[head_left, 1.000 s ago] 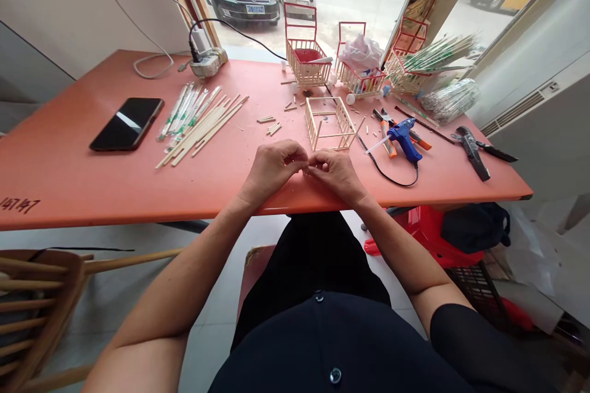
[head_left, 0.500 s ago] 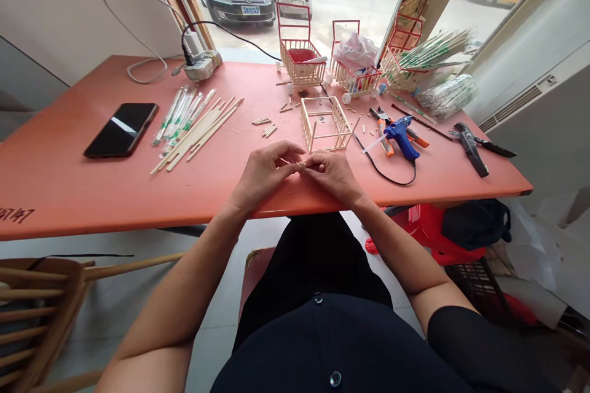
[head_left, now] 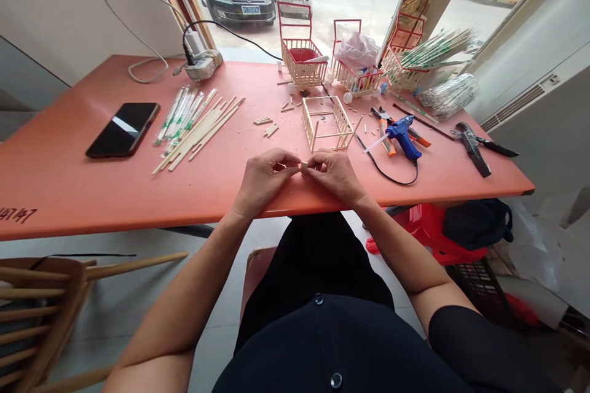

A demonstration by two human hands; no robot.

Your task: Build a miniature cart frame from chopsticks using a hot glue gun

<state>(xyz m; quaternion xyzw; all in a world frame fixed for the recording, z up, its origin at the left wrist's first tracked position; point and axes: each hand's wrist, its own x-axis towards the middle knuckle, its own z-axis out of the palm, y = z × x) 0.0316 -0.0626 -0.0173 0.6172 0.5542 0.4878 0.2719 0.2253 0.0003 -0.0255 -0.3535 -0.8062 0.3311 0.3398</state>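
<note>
Close to the table's front edge, my left hand (head_left: 271, 173) and my right hand (head_left: 332, 173) meet fingertip to fingertip. Between them they pinch a small bundle of short wooden stick pieces (head_left: 303, 165), pale and mostly covered by the fingers. Just beyond my hands stands an open frame of wooden sticks (head_left: 341, 115), with slatted sides and some sticks poking outward. Short cut stick pieces (head_left: 271, 130) lie to the left of the frame. A blue glue gun (head_left: 403, 138) rests to its right, its cord curling toward me.
Long wooden sticks (head_left: 203, 135) and wrapped chopsticks (head_left: 177, 116) lie left, beside a phone (head_left: 123, 129). Small stick-built carts (head_left: 302, 61) line the back edge. Orange-handled pliers (head_left: 387, 142) and a black-handled cutting tool (head_left: 472, 148) lie right. A power strip (head_left: 203, 66) sits at back left.
The fingers of my left hand have come down and closed in on the small pieces, which now show a little more between the fingertips. Everything else on the table stays put.
</note>
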